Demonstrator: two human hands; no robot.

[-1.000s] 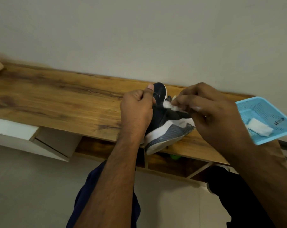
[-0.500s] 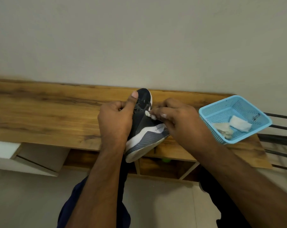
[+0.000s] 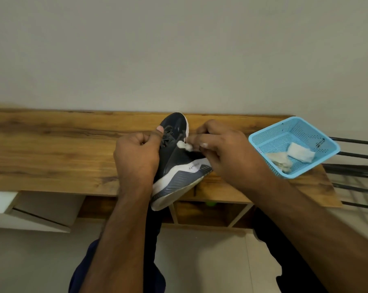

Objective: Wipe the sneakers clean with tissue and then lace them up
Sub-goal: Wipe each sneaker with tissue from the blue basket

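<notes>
Two hands at work on one dark sneaker (image 3: pixel 179 163), which lies tilted on wooden shelf (image 3: pixel 52 149), toe toward wall, heel past front edge. Our left hand (image 3: pixel 136 157) grips sneaker at lace area, fingers curled, thumb up along laces. Our right hand (image 3: pixel 223 153) pinches small wad of tissue (image 3: pixel 184 145) in fingertips, wad touching sneaker's upper. Blue basket (image 3: pixel 261 144) near right hand, on shelf's right end; inside we see folded white tissue (image 3: pixel 300 152) and crumpled used tissue (image 3: pixel 281 161).

sneaker (image 3: pixel 179 163) on shelf (image 3: pixel 52 149), basket (image 3: pixel 263 142) right
</notes>
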